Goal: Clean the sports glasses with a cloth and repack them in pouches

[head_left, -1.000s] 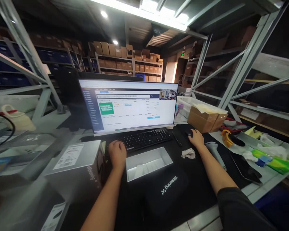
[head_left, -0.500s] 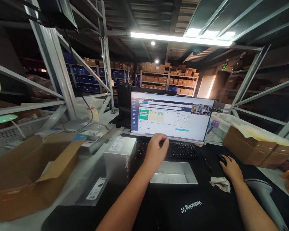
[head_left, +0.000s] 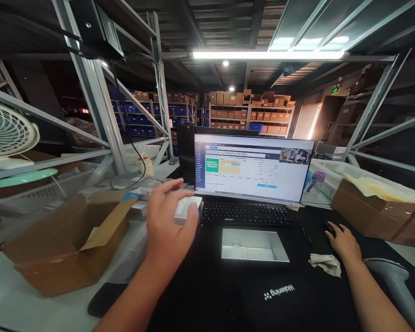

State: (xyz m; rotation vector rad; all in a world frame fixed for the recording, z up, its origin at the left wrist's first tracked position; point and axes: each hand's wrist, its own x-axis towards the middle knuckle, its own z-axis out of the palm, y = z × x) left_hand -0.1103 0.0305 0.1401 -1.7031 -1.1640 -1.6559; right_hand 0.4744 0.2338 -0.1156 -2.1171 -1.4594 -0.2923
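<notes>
Hovering left hand point(head_left: 168, 221) spread wide over grey box point(head_left: 187, 210), right hand point(head_left: 344, 240) rested on black mouse point(head_left: 329, 227), grip unclear, beside keyboard point(head_left: 247, 213).

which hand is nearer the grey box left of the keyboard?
Left. The left hand hovers open right in front of the grey box; the right hand rests far across the mat by the mouse.

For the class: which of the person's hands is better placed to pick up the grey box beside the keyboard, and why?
Probably the left hand: it hangs open right over the grey box, while the right hand rests far across the mat by the mouse.
</notes>
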